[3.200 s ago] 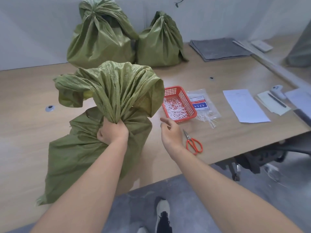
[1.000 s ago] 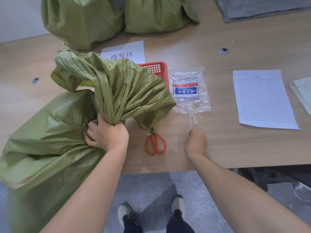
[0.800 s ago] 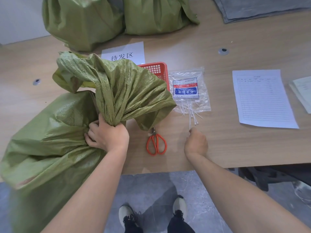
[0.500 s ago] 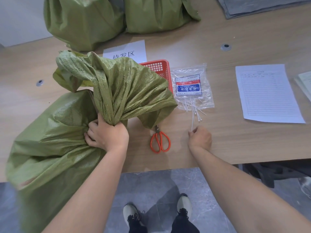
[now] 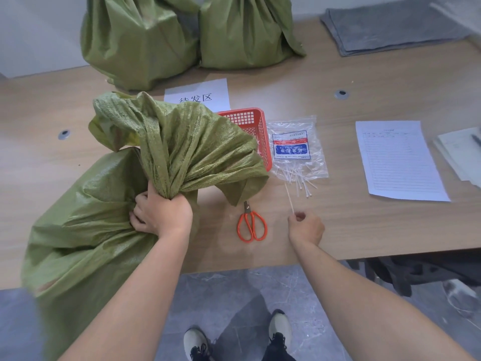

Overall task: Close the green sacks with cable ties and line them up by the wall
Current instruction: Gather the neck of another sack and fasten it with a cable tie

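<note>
A large green sack [image 5: 86, 230] leans on the table's front edge at the left. My left hand [image 5: 162, 213] grips its gathered neck, and the loose top [image 5: 187, 149] fans out above my fist. My right hand [image 5: 305, 226] pinches one white cable tie [image 5: 289, 196] by its lower end, just below a clear plastic bag [image 5: 294, 147] with several ties spilling out of it. Two more green sacks [image 5: 140, 40] [image 5: 244, 32] stand side by side at the wall, their tops out of frame.
Orange-handled scissors [image 5: 251, 224] lie between my hands. A red mesh basket [image 5: 251, 131] sits half behind the sack top. A paper sign [image 5: 199, 93], a printed sheet [image 5: 397, 160], more papers [image 5: 462, 152] and a grey folded cloth [image 5: 390, 24] lie on the wooden table [image 5: 364, 225].
My right hand went from beside the sack's neck to the spilled ties, pinched one and drew it away from the plastic bag. My left hand kept its hold on the neck.
</note>
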